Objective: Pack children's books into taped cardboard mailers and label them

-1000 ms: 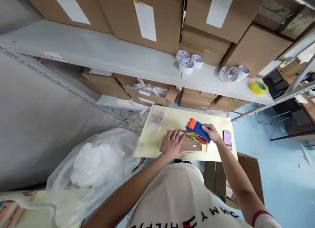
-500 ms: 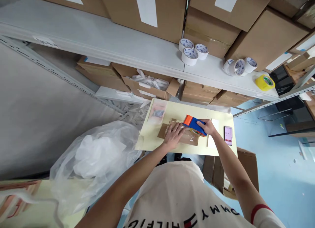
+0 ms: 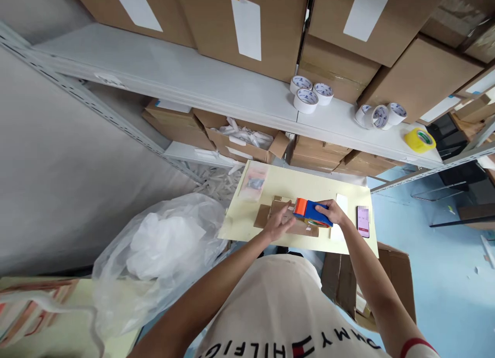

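Note:
A small flat cardboard box (image 3: 305,228) with a flap sticking out on its left lies on the pale yellow table (image 3: 240,226). My right hand (image 3: 331,212) is wrapped round a blue and orange tape dispenser (image 3: 315,212), held over the right part of the box. A roll of tape shows at the dispenser's underside. At the left of the box is my left hand (image 3: 279,226), fingers apart and holding nothing. Whether its fingertips touch the cardboard I cannot tell.
A phone (image 3: 362,221) and a white sheet (image 3: 340,204) lie at the table's right; a clear packet (image 3: 255,181) at its left. Tape rolls (image 3: 306,100) stand on the shelf (image 3: 232,87) above. A plastic bag (image 3: 162,249) bulges at left, an open carton (image 3: 394,275) below right.
My left hand has lifted from lying flat on the box and turned, its fingers opening. The tape dispenser stays in my right hand over the box. The whole view has shifted slightly.

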Demonstrator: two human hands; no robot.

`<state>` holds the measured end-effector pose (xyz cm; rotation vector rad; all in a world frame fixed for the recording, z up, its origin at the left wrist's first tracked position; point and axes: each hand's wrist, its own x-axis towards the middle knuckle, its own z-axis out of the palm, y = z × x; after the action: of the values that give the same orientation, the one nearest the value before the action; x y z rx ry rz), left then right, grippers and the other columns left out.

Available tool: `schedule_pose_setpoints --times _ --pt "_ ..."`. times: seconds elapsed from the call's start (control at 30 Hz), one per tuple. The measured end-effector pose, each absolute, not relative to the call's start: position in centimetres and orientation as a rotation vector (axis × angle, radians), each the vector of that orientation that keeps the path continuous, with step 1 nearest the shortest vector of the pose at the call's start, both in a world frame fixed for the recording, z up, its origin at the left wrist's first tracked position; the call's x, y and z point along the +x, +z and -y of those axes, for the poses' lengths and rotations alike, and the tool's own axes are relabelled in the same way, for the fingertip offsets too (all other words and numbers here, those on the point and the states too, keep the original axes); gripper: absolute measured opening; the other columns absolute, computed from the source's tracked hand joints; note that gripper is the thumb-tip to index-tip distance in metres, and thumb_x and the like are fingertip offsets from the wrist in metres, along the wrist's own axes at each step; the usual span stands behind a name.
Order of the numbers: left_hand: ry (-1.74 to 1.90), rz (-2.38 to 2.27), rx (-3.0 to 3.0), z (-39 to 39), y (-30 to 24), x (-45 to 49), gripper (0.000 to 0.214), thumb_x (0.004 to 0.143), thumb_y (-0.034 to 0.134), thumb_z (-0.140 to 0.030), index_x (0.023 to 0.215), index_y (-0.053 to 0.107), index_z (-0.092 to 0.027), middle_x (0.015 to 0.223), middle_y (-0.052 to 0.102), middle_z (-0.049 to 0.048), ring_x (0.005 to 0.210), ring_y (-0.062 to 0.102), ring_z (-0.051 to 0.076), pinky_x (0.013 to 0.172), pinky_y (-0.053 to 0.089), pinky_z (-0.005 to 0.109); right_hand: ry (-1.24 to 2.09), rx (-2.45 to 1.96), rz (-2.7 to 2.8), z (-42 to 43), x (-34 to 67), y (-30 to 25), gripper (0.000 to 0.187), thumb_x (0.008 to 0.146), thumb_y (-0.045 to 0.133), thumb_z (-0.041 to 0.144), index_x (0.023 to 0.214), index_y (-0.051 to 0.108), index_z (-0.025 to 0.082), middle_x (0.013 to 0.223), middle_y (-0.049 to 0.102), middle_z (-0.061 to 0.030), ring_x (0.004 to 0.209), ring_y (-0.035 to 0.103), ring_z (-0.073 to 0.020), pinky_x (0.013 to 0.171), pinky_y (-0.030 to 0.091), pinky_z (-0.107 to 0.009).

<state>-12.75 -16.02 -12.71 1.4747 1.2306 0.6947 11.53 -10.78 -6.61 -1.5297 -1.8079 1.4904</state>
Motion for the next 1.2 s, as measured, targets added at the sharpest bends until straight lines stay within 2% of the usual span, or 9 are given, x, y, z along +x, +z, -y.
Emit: schedule_pose_setpoints --times 0.1,0.2,0.33,0.57,0.67,0.87,1.03,1.13,1.2 --pt "0.739 -1.144 0.878 15.5 -12.0 -12.2 0.056 0.093 0.042 -0.057 0.134 0.053 -0.020 0.133 0.063 0.0134 0.118 0.063 0.025 0.097 0.050 0.040 1.486 -1.505 1.811 11.0 11.7 -6.8 0.060 0.073 0.064 0.067 0.094 0.078 0.012 0.078 0.076 -0.0061 0.067 0.068 -0.0219 0.064 0.055 -0.032" --pt "0.700 -1.010 0.585 15.1 -11.3 -11.7 0.047 0.085 0.059 -0.056 0.112 0.063 -0.018 0.113 0.073 0.0115 0.105 0.069 0.024 0.091 0.052 0.035 1.465 -1.501 1.819 11.2 11.9 -6.9 0.061 0.071 0.065 0.067 0.094 0.078 0.012 0.081 0.076 -0.0070 0.069 0.068 -0.0231 0.065 0.056 -0.034" --pt "0.730 -0.977 0.438 14.9 -10.8 -11.7 0.034 0.078 0.071 -0.048 0.095 0.067 -0.018 0.104 0.075 0.0088 0.103 0.070 0.022 0.090 0.051 0.032 1.447 -1.509 1.829 11.4 12.1 -7.2 0.063 0.071 0.065 0.069 0.096 0.078 0.013 0.080 0.077 -0.0068 0.070 0.069 -0.0242 0.065 0.056 -0.035" --pt "0.747 -1.178 0.576 14.6 -10.5 -11.3 0.017 0.081 0.067 -0.035 0.079 0.070 -0.018 0.080 0.076 0.0041 0.080 0.073 0.020 0.083 0.054 0.034 1.403 -1.469 1.911 11.8 11.5 -6.7 0.060 0.075 0.062 0.067 0.101 0.077 0.015 0.089 0.078 -0.0075 0.077 0.071 -0.0265 0.071 0.058 -0.037" --pt "0.774 -1.323 0.715 14.8 -10.7 -11.8 0.019 0.082 0.064 -0.033 0.071 0.069 -0.018 0.075 0.075 0.0037 0.070 0.072 0.020 0.073 0.055 0.033 1.292 -1.509 2.025 12.0 11.1 -5.8 0.056 0.079 0.059 0.064 0.101 0.077 0.017 0.089 0.078 -0.0068 0.077 0.072 -0.0270 0.072 0.057 -0.038" --pt "0.890 -1.481 0.685 16.5 -13.0 -16.9 0.029 0.076 0.069 -0.044 0.074 0.069 -0.015 0.071 0.073 0.0059 0.064 0.069 0.016 0.064 0.055 0.028 1.093 -1.649 2.200 12.7 11.6 -4.6 0.041 0.079 0.064 0.056 0.101 0.079 0.025 0.088 0.079 -0.0045 0.078 0.073 -0.0267 0.075 0.056 -0.036" --pt "0.803 -1.627 0.799 16.8 -15.7 -19.2 0.037 0.077 0.064 -0.051 0.077 0.070 -0.015 0.078 0.075 0.0076 0.066 0.068 0.016 0.061 0.053 0.027 0.915 -1.836 2.428 13.0 10.0 -3.8 0.039 0.085 0.057 0.055 0.110 0.075 0.031 0.092 0.079 -0.0026 0.084 0.072 -0.0238 0.077 0.055 -0.032" --pt "0.757 -1.688 0.863 16.3 -16.8 -18.7 0.033 0.078 0.062 -0.048 0.074 0.070 -0.016 0.078 0.075 0.0075 0.074 0.069 0.020 0.065 0.053 0.029 0.853 -1.920 2.498 12.9 8.8 -3.3 0.040 0.088 0.054 0.056 0.114 0.073 0.032 0.097 0.078 -0.0019 0.090 0.072 -0.0228 0.077 0.054 -0.030" --pt "0.736 -1.730 0.916 16.0 -17.5 -18.4 0.028 0.078 0.062 -0.044 0.072 0.071 -0.018 0.081 0.076 0.0072 0.086 0.070 0.024 0.074 0.053 0.030 0.829 -1.934 2.511 12.9 8.5 -3.1 0.040 0.089 0.053 0.056 0.115 0.073 0.032 0.099 0.078 -0.0023 0.092 0.072 -0.0227 0.078 0.053 -0.029"
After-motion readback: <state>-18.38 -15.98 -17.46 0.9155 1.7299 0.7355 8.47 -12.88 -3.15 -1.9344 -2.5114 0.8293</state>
